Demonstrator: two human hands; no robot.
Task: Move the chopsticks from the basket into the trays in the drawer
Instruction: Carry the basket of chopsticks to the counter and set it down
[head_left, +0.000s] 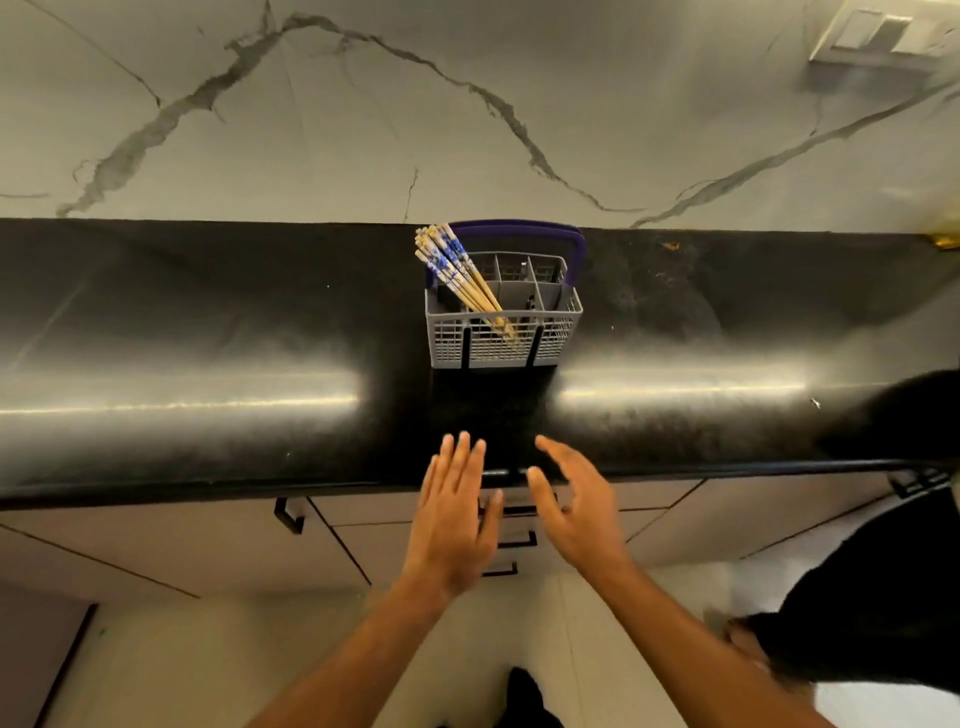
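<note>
A grey plastic cutlery basket (558, 332) with a purple handle stands on the black countertop (208, 338), near the back wall. A bundle of several wooden chopsticks (457, 270) with blue-and-white patterned tops leans to the left out of its front-left compartment. My left hand (452, 519) and my right hand (576, 509) hover side by side at the counter's front edge, fingers spread, holding nothing. Below them the drawers (511, 540) with dark handles are closed, so no trays show.
A marble-patterned wall (467, 104) rises behind the counter, with a switch plate (883, 36) at the top right. Cabinet doors with dark handles (288, 514) flank the drawers. A dark blurred shape (883, 519) fills the right edge.
</note>
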